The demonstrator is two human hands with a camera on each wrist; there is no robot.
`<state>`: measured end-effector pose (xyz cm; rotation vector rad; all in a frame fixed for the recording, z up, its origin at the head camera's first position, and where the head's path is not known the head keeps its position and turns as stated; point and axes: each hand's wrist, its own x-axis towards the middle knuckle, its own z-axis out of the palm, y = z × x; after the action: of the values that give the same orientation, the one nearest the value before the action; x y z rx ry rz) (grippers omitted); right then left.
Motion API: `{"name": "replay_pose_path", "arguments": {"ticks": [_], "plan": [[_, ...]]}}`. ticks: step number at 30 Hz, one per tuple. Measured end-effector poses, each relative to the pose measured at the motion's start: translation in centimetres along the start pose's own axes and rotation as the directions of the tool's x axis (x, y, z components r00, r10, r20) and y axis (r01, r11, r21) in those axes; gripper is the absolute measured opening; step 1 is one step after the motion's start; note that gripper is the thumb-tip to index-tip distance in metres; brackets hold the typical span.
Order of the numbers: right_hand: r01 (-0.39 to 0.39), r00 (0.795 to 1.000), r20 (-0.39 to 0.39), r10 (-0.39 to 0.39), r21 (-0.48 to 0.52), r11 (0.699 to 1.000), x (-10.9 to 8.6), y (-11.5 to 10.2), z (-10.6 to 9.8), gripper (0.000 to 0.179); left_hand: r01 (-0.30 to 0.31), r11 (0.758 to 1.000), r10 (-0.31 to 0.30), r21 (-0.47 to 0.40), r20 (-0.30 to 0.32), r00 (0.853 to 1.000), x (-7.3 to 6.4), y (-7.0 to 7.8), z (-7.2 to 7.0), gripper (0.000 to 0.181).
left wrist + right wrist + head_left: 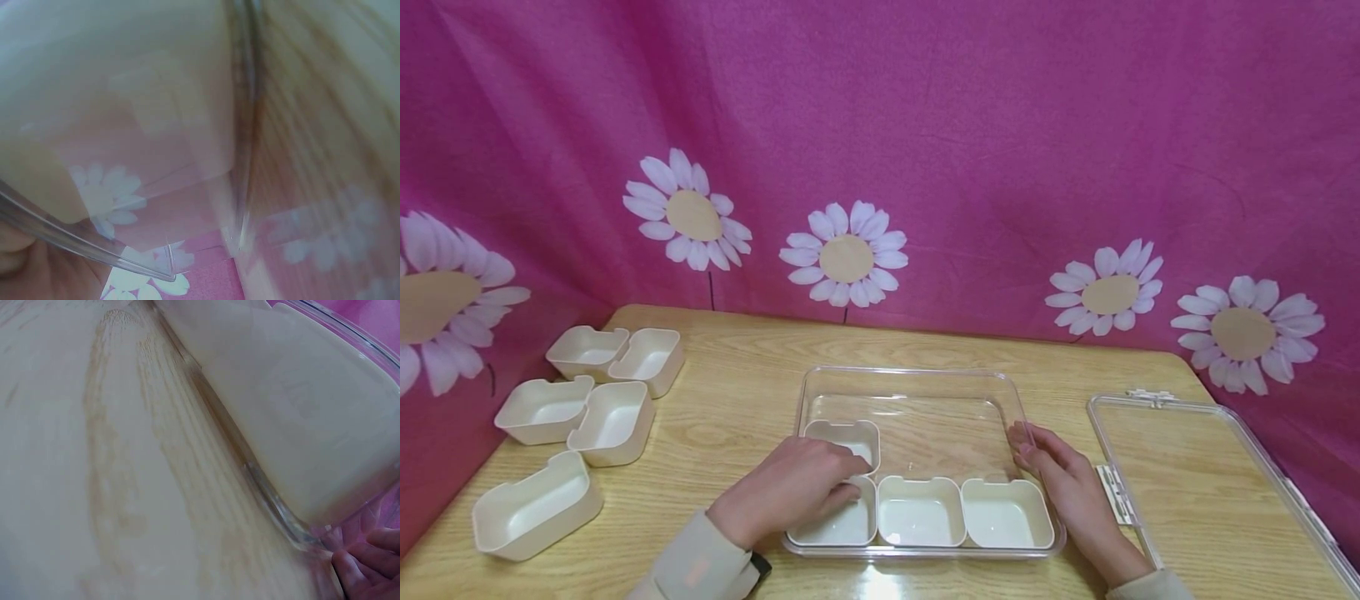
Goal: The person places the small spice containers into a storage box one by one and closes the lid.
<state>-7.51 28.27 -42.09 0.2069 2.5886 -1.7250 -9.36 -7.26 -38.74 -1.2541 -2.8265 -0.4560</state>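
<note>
In the head view, a clear plastic box [940, 408] holds several cream bins. Three line its near side: a left bin [859, 525] partly under my left hand, a middle bin [921, 517] and a right bin [1007, 517]. Behind the left one sits another small bin [842, 432]. My left hand [797, 483] reaches over the box's left wall and pinches this rear bin's near wall, index finger inside it and thumb over the front bin. At the box's right wall, my right hand [1071, 483] rests with fingertips against the plastic. The right wrist view shows its fingers [369, 565] by the box's corner.
Several more cream bins, including a long bin [538, 508], stand on the left of the wooden table [722, 417]. A clear lid [1217, 467] with white clips lies at the right. A pink flowered cloth [955, 167] hangs behind.
</note>
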Motion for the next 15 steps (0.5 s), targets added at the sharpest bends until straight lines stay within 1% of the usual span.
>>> {"name": "replay_pose_path", "arguments": {"ticks": [7,10,15], "plan": [[0.006,1.0,0.001,-0.006,0.017,1.0,0.02,-0.03,0.07,0.048,0.012,1.0,-0.012,-0.007,0.008,1.0,-0.01,-0.04,0.02,0.007],[0.004,1.0,-0.002,-0.004,0.017,1.0,-0.01,-0.03,0.08,0.049,0.011,1.0,-0.011,-0.003,0.001,1.0,-0.08,-0.01,0.01,0.007],[0.018,1.0,-0.002,-0.018,0.052,0.998,-0.05,-0.02,0.17,0.049,0.003,1.0,-0.003,0.002,-0.014,1.0,-0.12,0.05,-0.02,0.008]]}}
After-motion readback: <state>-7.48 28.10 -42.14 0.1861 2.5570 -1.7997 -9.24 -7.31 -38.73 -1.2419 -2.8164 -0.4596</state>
